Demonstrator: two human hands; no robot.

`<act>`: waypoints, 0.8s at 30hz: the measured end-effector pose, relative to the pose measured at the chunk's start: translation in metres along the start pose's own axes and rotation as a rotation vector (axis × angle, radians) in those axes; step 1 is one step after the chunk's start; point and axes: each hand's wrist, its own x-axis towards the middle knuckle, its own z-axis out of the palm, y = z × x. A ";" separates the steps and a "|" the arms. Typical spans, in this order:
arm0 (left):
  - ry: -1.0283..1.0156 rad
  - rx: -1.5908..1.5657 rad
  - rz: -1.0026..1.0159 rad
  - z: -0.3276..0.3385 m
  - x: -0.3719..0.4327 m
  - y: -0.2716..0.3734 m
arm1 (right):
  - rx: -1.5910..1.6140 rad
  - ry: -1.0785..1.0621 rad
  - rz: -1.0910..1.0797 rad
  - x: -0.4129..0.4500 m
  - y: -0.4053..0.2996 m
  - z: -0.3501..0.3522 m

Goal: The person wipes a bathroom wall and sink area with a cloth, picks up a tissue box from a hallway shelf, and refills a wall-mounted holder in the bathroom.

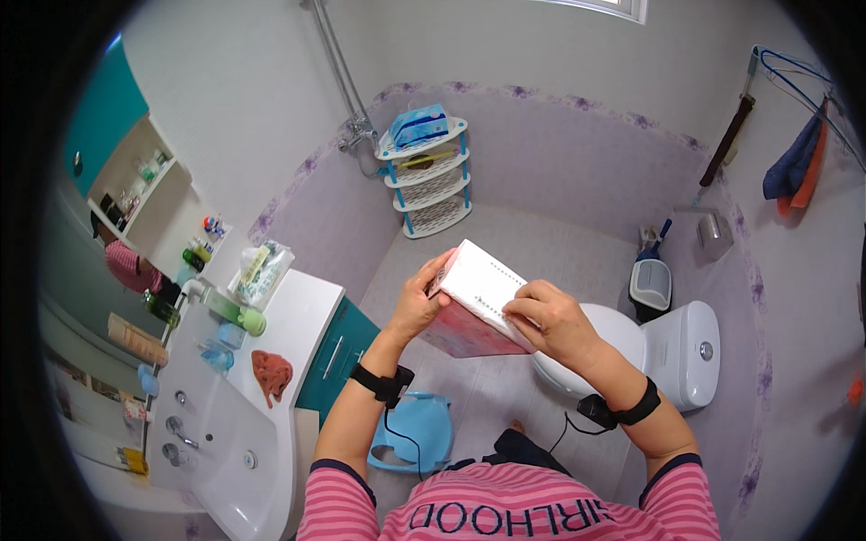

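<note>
A pink package with a white top side point(482, 276) is held up before me, above the floor. Two dotted perforation lines run along the white side. My left hand point(416, 303) grips its left end, thumb at the near edge and fingers round the far corner. At the right end, my right hand point(560, 326) has its bent fingertips pressed on the package near the perforation. Those fingers hide that end, so I cannot tell whether the perforation is torn there. The pink printed side point(467, 331) faces down toward me.
To the left is a washbasin point(230, 466) with a red cloth point(272, 375) and a tissue pack point(262, 274) on its counter. A white toilet point(609, 331) and lidded bin point(651, 284) stand right. A tiered rack point(433, 196) is ahead; a blue plastic stool point(423, 426) is below.
</note>
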 end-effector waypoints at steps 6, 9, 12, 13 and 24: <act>0.030 0.085 0.101 0.029 0.054 -0.007 | 0.005 0.015 0.059 0.021 0.061 -0.022; 0.029 0.103 0.102 0.030 0.069 -0.014 | 0.096 -0.061 0.128 0.028 0.074 -0.025; 0.024 0.130 0.090 0.031 0.086 -0.027 | 0.136 -0.099 0.189 0.038 0.093 -0.022; 0.033 0.156 0.084 0.031 0.094 -0.032 | 0.130 -0.099 0.191 0.044 0.100 -0.021; 0.086 0.192 0.075 0.021 0.165 -0.090 | -0.051 -0.006 0.205 0.092 0.168 -0.003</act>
